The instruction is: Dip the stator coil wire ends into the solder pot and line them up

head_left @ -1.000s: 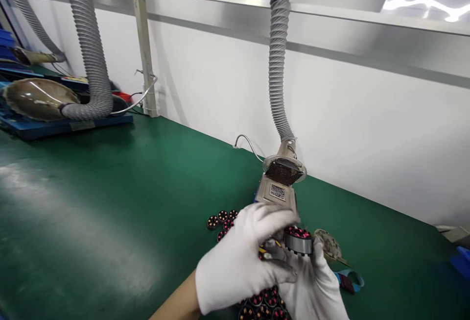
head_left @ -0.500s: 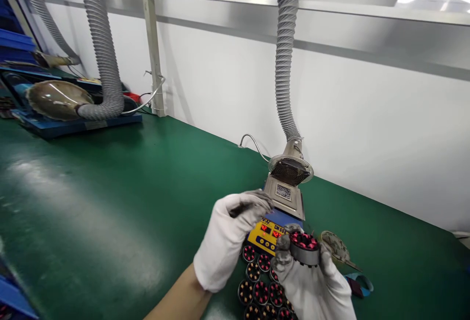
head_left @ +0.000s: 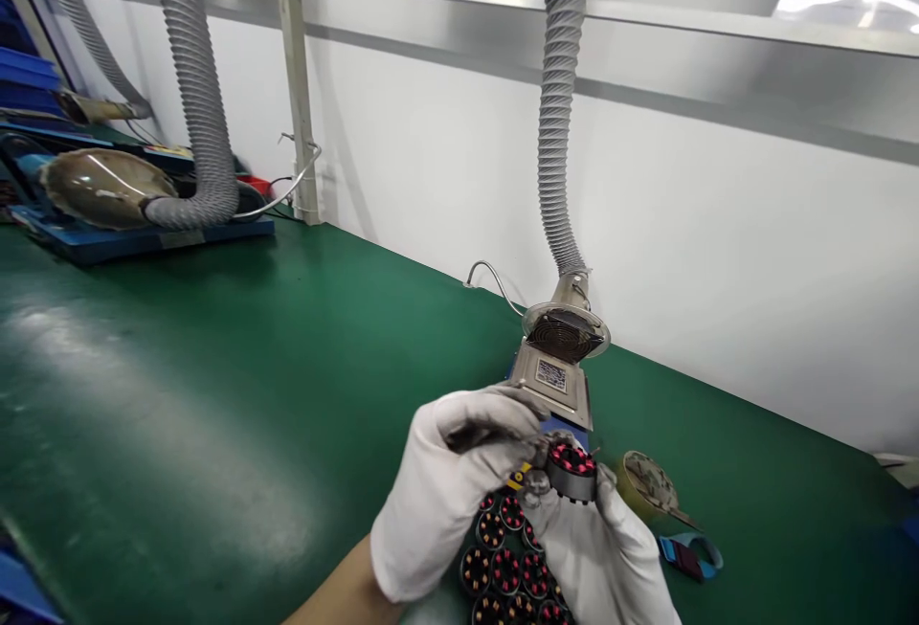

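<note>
My right hand [head_left: 599, 548], in a white glove with grey-stained fingers, grips a motor stator [head_left: 572, 479] with a dark ring and pink-red windings. The stator's wound face is turned up. My left hand [head_left: 459, 472], gloved likewise, is closed in a pinch at the stator's left edge; whatever lies between its fingertips is too small to make out. Beneath both hands, several more stators [head_left: 505, 569] with red or yellowish windings lie grouped on the green table. Just behind the hands stands a blue device with a metal top plate [head_left: 551, 376], its yellow panel mostly covered by my left hand.
A grey flexible duct [head_left: 558, 127] comes down to a round hood [head_left: 567, 330] over the device. A round tin with a handle [head_left: 648, 483] and a blue and dark strap [head_left: 690, 556] lie on the right. Another duct [head_left: 188, 79] and a blue tray [head_left: 172, 244] occupy the back left.
My left hand has come down and right to the stator, now covering most of the yellow panel. My right hand has shifted slightly left and up with the stator.
</note>
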